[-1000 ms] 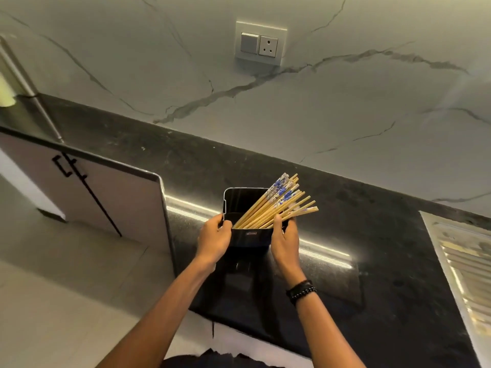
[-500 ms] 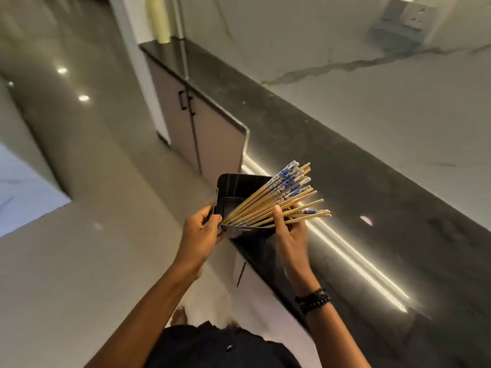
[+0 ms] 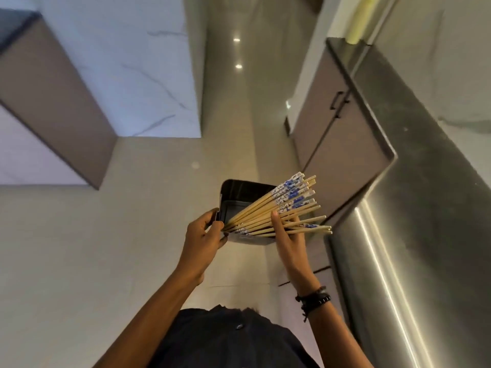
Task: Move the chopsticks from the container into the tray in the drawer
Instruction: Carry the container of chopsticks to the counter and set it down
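Observation:
A black rectangular container is held in the air in front of me, above the floor. Several wooden chopsticks, some with blue-and-white patterned ends, fan out of it toward the right. My left hand grips the container's left side. My right hand holds its right side from below, thumb pressed over the chopsticks. No drawer or tray is in view.
A dark stone countertop runs along the right, with brown cabinet doors below it. Another counter block stands at the left. Pale glossy floor lies between them.
I have lifted the container off the countertop and turned left, away from the wall. Both hands kept their grip, and the view now faces down the floor aisle.

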